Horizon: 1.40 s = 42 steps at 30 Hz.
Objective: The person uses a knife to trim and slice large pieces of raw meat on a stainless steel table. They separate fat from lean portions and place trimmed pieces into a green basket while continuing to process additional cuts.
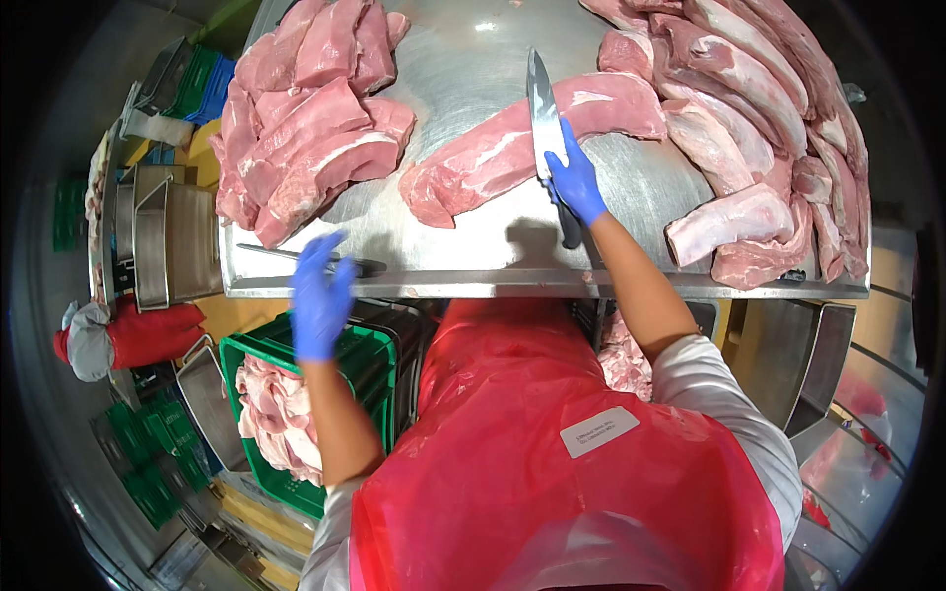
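The right hand [576, 182], in a blue glove, holds a knife [540, 113], and its grip is closed on it near the place where the blade meets the black handle. The blade points away from the person and passes above a long pork loin [463, 177], which lies slantwise in the middle of the steel counter [443, 258]; whether the blade touches it, I cannot tell. The left hand [323, 295], also gloved in blue, is at the near edge of the counter, and its grip is apart, with the fingers loosely spread and somewhat blurred. Partly behind this hand lies a slim dark tool [264, 252]; contact between them is not clear. On the left side of the counter is a heap of pink meat pieces [315, 118], and on the right side is a bigger pile of long meat cuts [739, 98], paler on the surface. Below the left hand, a green crate [374, 394] contains pale meat trimmings [271, 404]. The person wears a red apron [522, 433] over white sleeves [724, 394].
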Tool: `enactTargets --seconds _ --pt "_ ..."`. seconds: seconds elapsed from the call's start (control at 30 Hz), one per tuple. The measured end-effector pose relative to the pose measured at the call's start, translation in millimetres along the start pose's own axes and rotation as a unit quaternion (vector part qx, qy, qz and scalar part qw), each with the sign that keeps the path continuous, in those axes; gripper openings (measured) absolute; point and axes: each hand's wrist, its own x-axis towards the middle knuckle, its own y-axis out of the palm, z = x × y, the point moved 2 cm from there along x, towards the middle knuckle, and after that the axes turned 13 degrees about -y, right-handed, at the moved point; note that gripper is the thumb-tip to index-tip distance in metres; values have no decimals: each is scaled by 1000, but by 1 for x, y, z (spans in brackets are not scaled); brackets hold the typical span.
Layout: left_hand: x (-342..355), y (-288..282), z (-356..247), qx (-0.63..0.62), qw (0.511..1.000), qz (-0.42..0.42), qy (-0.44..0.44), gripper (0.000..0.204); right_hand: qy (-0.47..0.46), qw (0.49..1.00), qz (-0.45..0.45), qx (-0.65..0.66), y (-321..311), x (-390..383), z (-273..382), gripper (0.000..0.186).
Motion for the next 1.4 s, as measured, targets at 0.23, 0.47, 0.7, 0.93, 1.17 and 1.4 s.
enactTargets --seconds 0.23,0.47,0.7,0.93,1.17,1.4 --pt "61 125 -69 54 978 44 196 44 -36 996 43 -75 18 -14 -5 72" --pt "81 143 -34 74 986 53 141 48 -35 988 103 -109 15 -100 -8 68" --pt "84 146 -27 45 990 40 130 47 -14 997 -30 -64 22 18 23 69" --pt "88 147 -21 11 988 22 153 40 -83 987 70 -119 40 -72 -18 65" --pt "113 141 -47 -26 991 2 129 39 -125 958 179 -187 -50 -178 -9 67" --pt "119 223 -138 7 982 -24 187 25 -69 966 -14 -247 -37 -86 1 67"
